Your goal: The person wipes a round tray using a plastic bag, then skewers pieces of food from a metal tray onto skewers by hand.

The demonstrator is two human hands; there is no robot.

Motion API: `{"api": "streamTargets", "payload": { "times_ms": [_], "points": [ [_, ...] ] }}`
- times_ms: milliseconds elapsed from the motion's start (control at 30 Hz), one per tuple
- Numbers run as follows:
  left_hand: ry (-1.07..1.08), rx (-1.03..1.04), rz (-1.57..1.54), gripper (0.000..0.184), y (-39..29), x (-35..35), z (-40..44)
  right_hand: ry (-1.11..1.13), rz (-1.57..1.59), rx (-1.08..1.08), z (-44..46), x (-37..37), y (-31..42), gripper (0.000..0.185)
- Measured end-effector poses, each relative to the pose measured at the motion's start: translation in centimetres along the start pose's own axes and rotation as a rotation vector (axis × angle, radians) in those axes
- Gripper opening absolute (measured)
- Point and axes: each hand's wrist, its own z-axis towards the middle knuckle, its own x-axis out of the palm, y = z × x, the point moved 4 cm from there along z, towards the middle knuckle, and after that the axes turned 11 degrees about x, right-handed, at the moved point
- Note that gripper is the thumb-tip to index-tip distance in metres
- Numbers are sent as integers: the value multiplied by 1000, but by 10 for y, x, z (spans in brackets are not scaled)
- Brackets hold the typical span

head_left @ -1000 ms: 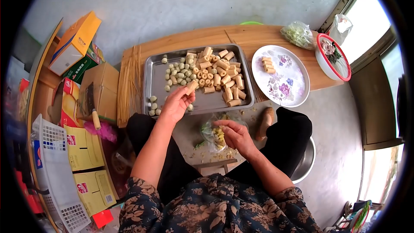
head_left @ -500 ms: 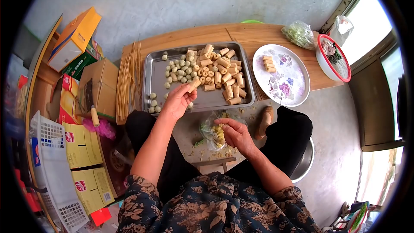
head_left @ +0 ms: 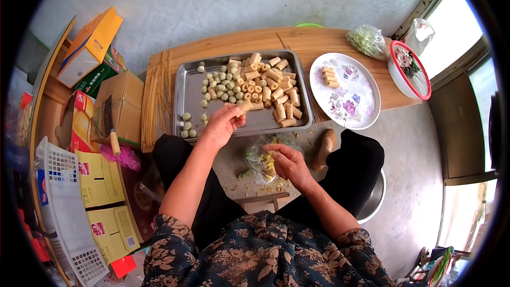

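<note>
Lining the space left of a metal tray [head_left: 186, 89], a white plastic basket [head_left: 66, 212], yellow cartons [head_left: 102, 178] and a brown cardboard box [head_left: 127, 105] stand apart from a person's two working hands, with a wooden-handled knife [head_left: 114, 141] in front of the box. Thin sticks [head_left: 155, 101] lie in a loose bundle just beside the tray's left edge, on a wooden table [head_left: 239, 41]. Pale green balls [head_left: 223, 88] sit scattered in the tray's left part and gathered toward its middle. Over the tray's near edge, the left hand [head_left: 220, 127] pinches one tan tube [head_left: 244, 108] between thumb and fingertips, holding it tilted. A heap of similar tubes [head_left: 273, 84] (hollow, as their open ends show) takes up the tray's right half. On the near side of the tray, a clear plastic bag [head_left: 261, 166] of yellowish pieces lies below the right hand [head_left: 289, 162], whose thumb and forefinger are drawn close together; whether they grip anything thin is too small to tell. Right of the tray, a floral plate [head_left: 330, 110] carries four tan pieces [head_left: 331, 78] in a short row, while a bag of greens [head_left: 367, 42] and a red-rimmed bowl [head_left: 394, 72] rest farther right
</note>
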Motion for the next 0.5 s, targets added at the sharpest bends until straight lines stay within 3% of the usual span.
{"api": "streamTargets", "payload": {
  "times_ms": [233,500],
  "points": [
    [-13,-5,21,18,3,4,-1,-5,-17,-7,0,0,1,27],
    [124,-142,152,29,20,27,-12,-100,22,-59,13,-4,-2,25]
  ]
}}
